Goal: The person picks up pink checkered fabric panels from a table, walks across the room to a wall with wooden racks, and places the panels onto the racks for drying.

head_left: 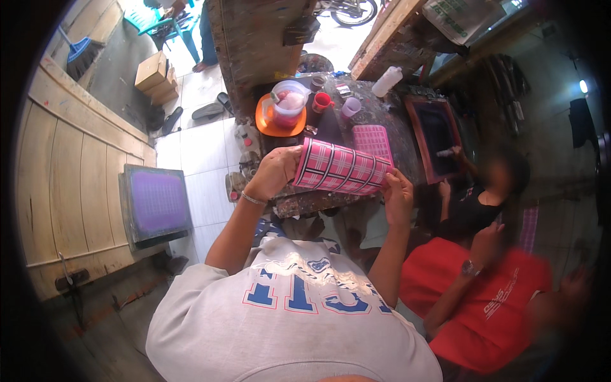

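I hold a pink plaid sheet (344,169) with black and white lines in front of my chest, and it bows into a curve between my hands. Its left end is gripped by my left hand (278,170), fingers closed at the edge. My right hand (398,193) pinches the right end near its lower corner. Whether the sheet is cloth or plastic I cannot make out. Just beyond it, a second pink patterned sheet (372,138) lies flat on the paint-stained table (407,159).
An orange tray (264,124) with a tub of pink liquid (289,105), a red cup (323,101), a lilac cup (351,107) and a white bottle (387,82) stand on the table. Two people sit close at right, one at a framed screen (421,137). A purple screen (159,200) leans at left.
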{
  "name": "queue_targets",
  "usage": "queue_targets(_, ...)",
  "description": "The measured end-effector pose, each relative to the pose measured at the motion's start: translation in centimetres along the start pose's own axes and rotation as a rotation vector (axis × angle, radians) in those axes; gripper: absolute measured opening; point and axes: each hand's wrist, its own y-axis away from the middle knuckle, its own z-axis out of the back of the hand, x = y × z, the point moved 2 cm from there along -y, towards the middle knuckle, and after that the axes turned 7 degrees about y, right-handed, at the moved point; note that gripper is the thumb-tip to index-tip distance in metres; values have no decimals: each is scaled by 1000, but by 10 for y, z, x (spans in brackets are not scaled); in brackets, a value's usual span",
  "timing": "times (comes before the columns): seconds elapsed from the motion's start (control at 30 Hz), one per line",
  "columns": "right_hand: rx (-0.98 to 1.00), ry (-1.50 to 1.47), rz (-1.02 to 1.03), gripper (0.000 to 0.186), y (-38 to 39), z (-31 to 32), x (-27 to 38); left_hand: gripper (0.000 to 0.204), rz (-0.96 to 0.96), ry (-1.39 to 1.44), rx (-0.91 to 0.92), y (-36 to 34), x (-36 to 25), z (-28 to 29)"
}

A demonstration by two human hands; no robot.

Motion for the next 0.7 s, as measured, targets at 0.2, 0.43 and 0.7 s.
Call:
queue_targets(0.2,-60,37,9,22,16,10,-2,31,92,-80,-68,-6,14,-15)
queue_targets(0.43,-66,16,27,29,17,16,-14,34,122,-175,-87,-6,19,-16)
queue_targets(0.7,-182,-113,-68,31,-8,33,-77,28,-154,-746,-327,-7,26,-1)
